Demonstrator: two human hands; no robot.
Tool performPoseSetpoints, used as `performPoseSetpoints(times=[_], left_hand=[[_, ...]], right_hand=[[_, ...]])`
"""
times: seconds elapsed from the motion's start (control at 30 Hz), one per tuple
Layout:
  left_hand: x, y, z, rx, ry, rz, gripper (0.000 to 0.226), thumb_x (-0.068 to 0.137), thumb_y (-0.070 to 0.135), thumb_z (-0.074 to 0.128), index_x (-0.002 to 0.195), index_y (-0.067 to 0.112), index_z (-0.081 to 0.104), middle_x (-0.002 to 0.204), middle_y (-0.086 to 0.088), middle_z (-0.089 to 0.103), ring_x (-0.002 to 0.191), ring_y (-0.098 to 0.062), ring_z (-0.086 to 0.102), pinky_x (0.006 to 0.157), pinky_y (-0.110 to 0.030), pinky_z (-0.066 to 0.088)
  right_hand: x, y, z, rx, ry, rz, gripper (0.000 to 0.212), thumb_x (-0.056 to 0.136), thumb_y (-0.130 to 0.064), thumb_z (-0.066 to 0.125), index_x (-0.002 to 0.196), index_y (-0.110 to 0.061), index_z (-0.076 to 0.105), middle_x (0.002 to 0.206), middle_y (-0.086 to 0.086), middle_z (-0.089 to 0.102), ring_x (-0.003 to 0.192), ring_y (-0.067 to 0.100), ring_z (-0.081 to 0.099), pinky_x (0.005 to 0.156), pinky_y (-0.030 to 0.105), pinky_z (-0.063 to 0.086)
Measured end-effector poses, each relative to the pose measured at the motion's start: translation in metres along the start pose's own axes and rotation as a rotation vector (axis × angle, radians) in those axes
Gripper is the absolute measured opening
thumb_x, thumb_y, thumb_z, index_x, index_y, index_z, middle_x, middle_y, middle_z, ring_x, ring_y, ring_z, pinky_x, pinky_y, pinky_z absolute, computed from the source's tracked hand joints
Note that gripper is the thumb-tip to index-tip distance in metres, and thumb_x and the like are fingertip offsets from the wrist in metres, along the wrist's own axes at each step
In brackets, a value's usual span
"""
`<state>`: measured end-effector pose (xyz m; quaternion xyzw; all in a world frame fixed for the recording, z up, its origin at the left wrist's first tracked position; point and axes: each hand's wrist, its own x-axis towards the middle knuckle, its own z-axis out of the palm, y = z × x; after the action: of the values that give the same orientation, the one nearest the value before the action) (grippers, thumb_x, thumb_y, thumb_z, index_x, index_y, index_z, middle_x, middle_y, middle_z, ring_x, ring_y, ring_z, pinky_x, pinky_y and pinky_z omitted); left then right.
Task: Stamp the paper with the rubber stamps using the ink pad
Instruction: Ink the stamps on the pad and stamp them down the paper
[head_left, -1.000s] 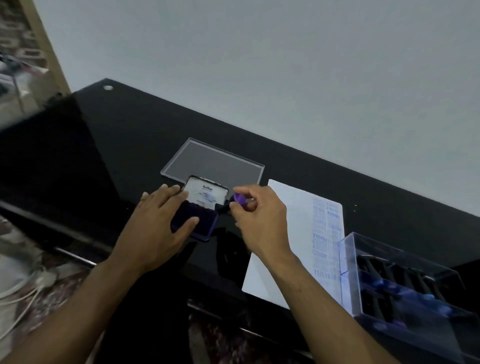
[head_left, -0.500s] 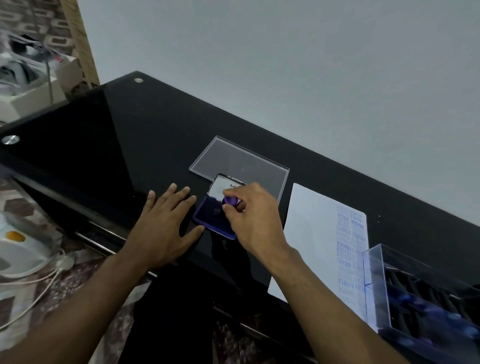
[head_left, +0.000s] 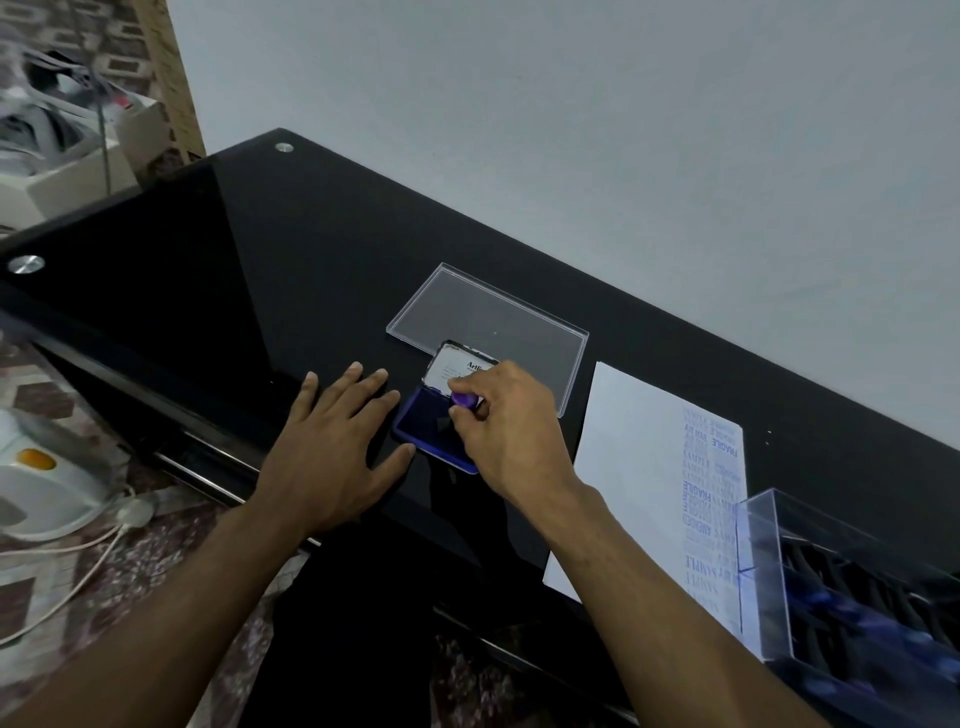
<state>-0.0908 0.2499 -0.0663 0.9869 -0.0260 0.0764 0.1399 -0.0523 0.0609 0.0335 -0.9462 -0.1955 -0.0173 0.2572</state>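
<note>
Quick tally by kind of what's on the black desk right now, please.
Open blue ink pad: 1
Purple-handled rubber stamp in right hand: 1
White stamped paper sheet: 1
Flat clear plastic lid: 1
Clear plastic stamp box: 1
Total: 5

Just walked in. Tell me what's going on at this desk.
A person is inking a rubber stamp. The right hand pinches a purple-handled stamp over the open blue ink pad, while the left hand lies flat on the black desk beside the pad. The paper to the right already carries rows of blue imprints along its far edge.
</note>
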Motion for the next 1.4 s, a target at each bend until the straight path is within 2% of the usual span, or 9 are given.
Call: performPoseSetpoints(times=[0.17, 0.5, 0.77, 0.97, 1.4], left_hand=[[0.0012, -0.0009, 0.0019, 0.015, -0.007, -0.004, 0.084, 0.088, 0.076, 0.019, 0.15, 0.025, 0.044, 0.164, 0.001, 0.029, 0.154, -0.017, 0.011, 0.124, -0.054, 0.004], [0.0005, 0.0002, 0.0024, 0.019, 0.008, -0.006, 0.083, 0.089, 0.074, 0.021, 0.149, 0.023, 0.047, 0.162, 0.0, 0.032, 0.154, -0.018, 0.016, 0.124, -0.056, 0.008], [0.0017, -0.0011, 0.0037, 0.029, 0.002, -0.007, 0.083, 0.088, 0.075, 0.019, 0.149, 0.025, 0.044, 0.163, 0.001, 0.03, 0.154, -0.017, 0.013, 0.124, -0.055, 0.005], [0.0019, -0.0012, 0.005, 0.03, 0.008, -0.003, 0.082, 0.089, 0.076, 0.021, 0.149, 0.025, 0.045, 0.163, 0.001, 0.031, 0.154, -0.018, 0.014, 0.124, -0.054, 0.004], [-0.0001, -0.0011, 0.0036, 0.016, 0.017, 0.002, 0.081, 0.09, 0.074, 0.022, 0.149, 0.024, 0.046, 0.162, 0.001, 0.032, 0.154, -0.017, 0.014, 0.125, -0.053, 0.004]], right_hand=[[0.0008, -0.0015, -0.0029, -0.055, -0.05, -0.004, 0.032, 0.094, -0.022, 0.064, 0.126, -0.019, 0.066, 0.123, 0.003, 0.063, 0.113, 0.015, 0.057, 0.102, 0.034, 0.047], [-0.0011, 0.0, -0.0026, -0.035, -0.045, -0.007, 0.032, 0.09, -0.022, 0.069, 0.122, -0.019, 0.069, 0.117, 0.003, 0.064, 0.105, 0.014, 0.059, 0.096, 0.034, 0.052], [0.0029, -0.0023, -0.0051, -0.101, -0.071, -0.032, 0.029, 0.096, -0.023, 0.06, 0.124, -0.017, 0.067, 0.117, 0.006, 0.063, 0.107, 0.016, 0.058, 0.099, 0.033, 0.049], [0.0047, 0.0011, -0.0031, -0.067, -0.047, -0.021, 0.03, 0.09, -0.023, 0.069, 0.12, -0.019, 0.07, 0.115, 0.002, 0.064, 0.104, 0.014, 0.058, 0.096, 0.033, 0.051], [0.0039, 0.0021, -0.0038, -0.043, -0.04, -0.033, 0.03, 0.088, -0.021, 0.07, 0.118, -0.019, 0.071, 0.112, 0.001, 0.065, 0.1, 0.013, 0.059, 0.094, 0.035, 0.051]])
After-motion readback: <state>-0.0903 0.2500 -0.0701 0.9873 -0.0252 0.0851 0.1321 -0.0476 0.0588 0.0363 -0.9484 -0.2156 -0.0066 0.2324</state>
